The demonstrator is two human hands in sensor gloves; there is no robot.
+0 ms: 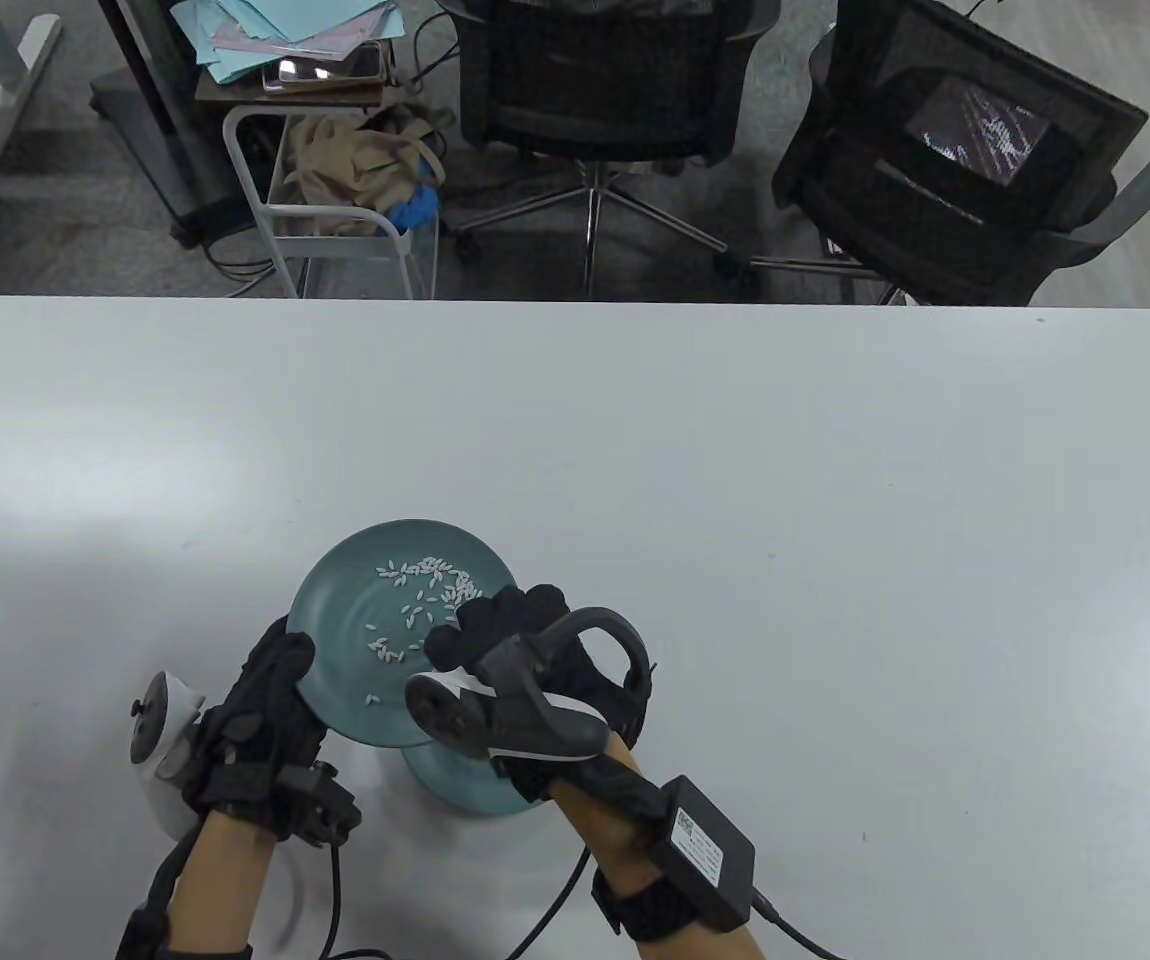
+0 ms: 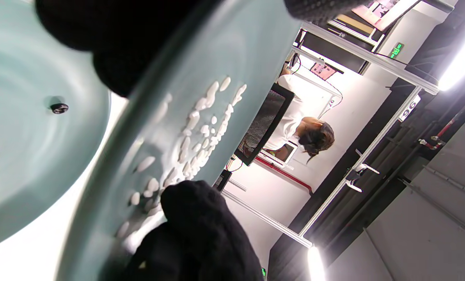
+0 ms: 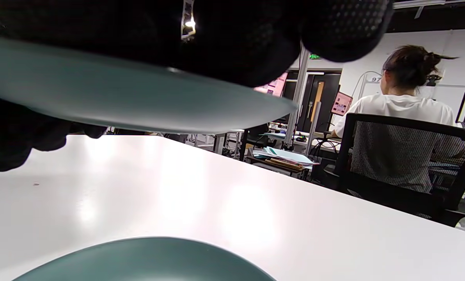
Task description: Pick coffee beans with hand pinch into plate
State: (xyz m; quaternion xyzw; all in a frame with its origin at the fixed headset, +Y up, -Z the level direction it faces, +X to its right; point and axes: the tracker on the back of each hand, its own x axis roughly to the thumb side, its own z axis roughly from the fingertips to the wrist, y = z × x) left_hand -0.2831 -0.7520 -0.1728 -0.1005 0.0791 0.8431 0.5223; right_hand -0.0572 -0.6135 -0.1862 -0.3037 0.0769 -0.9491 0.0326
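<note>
A teal plate (image 1: 390, 610) with several small white grains (image 1: 425, 585) on it is held tilted above the table by both hands. My left hand (image 1: 285, 665) grips its near-left rim. My right hand (image 1: 480, 630) grips its right rim. A second teal plate (image 1: 460, 790) lies on the table beneath it, mostly hidden. In the left wrist view the lower plate (image 2: 22, 164) holds two dark beans (image 2: 59, 108), and the raised plate (image 2: 217, 66) carries the white grains (image 2: 197, 140). In the right wrist view the raised plate (image 3: 119, 101) is above the lower plate (image 3: 146, 257).
The white table (image 1: 735, 450) stretches far to the right and back. Two black office chairs (image 1: 595, 80) (image 1: 955, 170) and a white wire cart (image 1: 335, 200) stand beyond its far edge. A seated person (image 3: 404, 101) is in the background.
</note>
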